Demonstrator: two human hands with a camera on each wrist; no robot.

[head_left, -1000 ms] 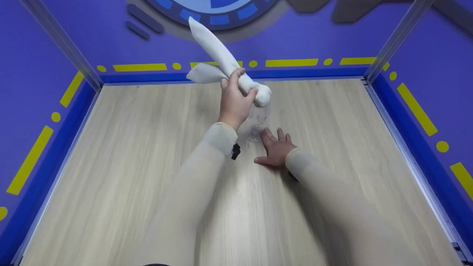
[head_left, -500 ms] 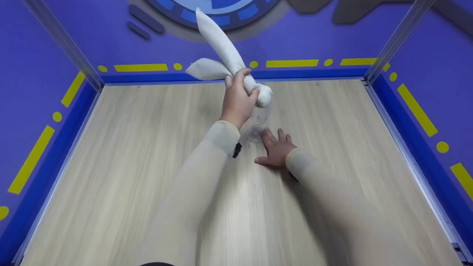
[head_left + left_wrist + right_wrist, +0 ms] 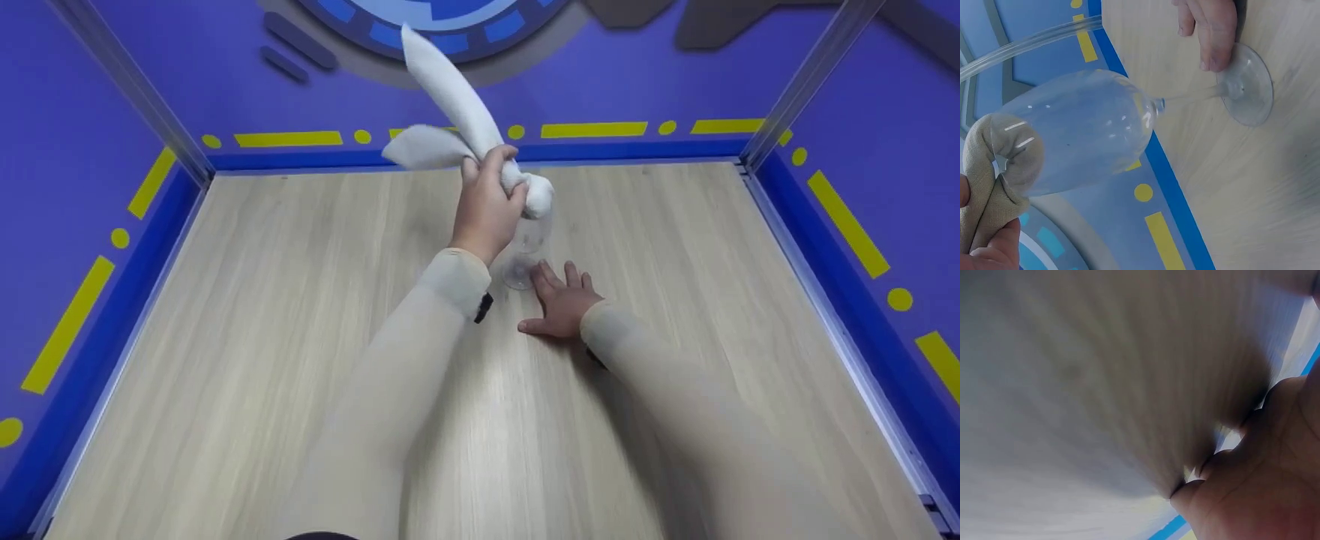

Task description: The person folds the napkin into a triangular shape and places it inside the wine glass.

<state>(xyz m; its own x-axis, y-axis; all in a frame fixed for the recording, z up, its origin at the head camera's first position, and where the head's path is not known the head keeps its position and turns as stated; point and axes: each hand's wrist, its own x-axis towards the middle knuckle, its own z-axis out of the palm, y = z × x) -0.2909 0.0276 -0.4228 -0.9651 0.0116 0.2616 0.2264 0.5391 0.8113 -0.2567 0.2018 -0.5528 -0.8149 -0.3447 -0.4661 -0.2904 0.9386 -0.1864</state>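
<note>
A clear wine glass (image 3: 1089, 132) stands upright on the wooden table, its round foot (image 3: 519, 271) flat on the surface. My left hand (image 3: 486, 210) grips a white cloth (image 3: 454, 94) bunched into a fold at the glass's rim. Part of the cloth (image 3: 1019, 152) dips inside the bowl in the left wrist view, while two loose ends stick out up and to the left. With fingers spread straight, my right hand (image 3: 564, 304) presses on the foot, fingertips over its edge. The right wrist view shows the palm (image 3: 1264, 478) close over the table.
The pale wooden table (image 3: 300, 337) is bounded by blue-purple panels (image 3: 637, 82) at the back and sides, marked with yellow dashes. Metal posts (image 3: 814, 79) stand at the back corners.
My left hand has shifted slightly right with the cloth, whose upper end swung up and right, then dipped a little. The right hand and the glass stay nearly still.
</note>
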